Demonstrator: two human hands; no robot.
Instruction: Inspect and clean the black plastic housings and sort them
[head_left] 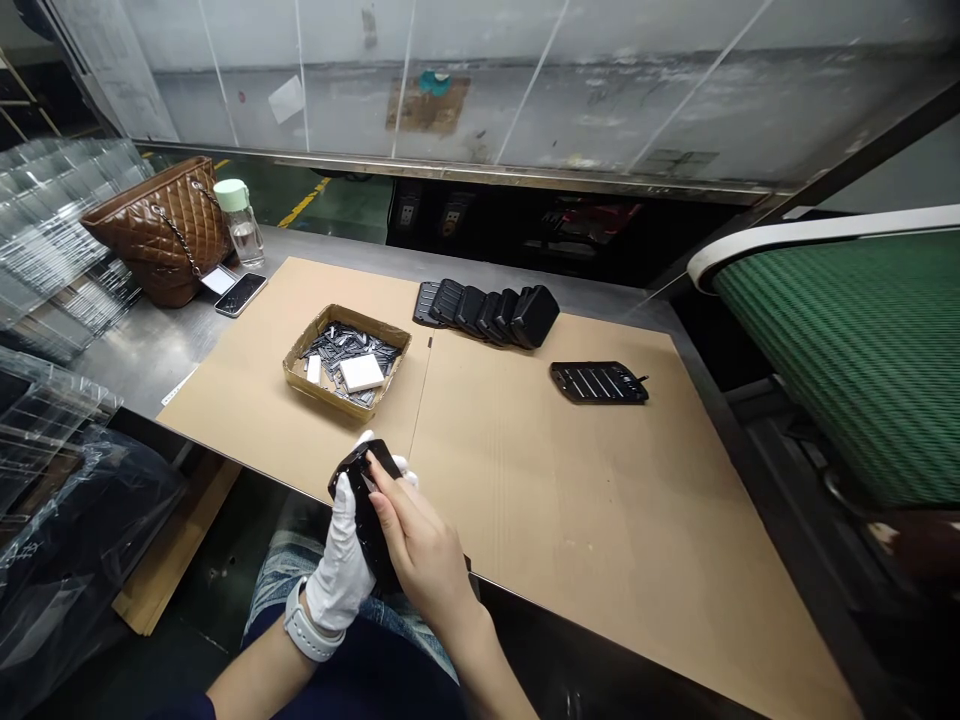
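My left hand (339,570), in a white glove, is wrapped around a glossy black plastic housing (367,515) held tilted over the front edge of the table. My bare right hand (424,535) is closed, its index finger and thumb pressed against the housing's upper face; anything small between those fingertips is hidden. Beyond my hands stands a shallow taped cardboard box (347,404) with many small black strips (337,345) inside. Two white blocks lie on the strips, a larger one (362,373) and a smaller one (313,370).
Several black housings (487,312) lean in a row at the back. A single ribbed black panel (598,382) lies to the right on the cardboard sheet (570,500). Back left are a brown bag (161,230), bottle (244,225) and phone (241,295). A green chair back (855,350) stands right.
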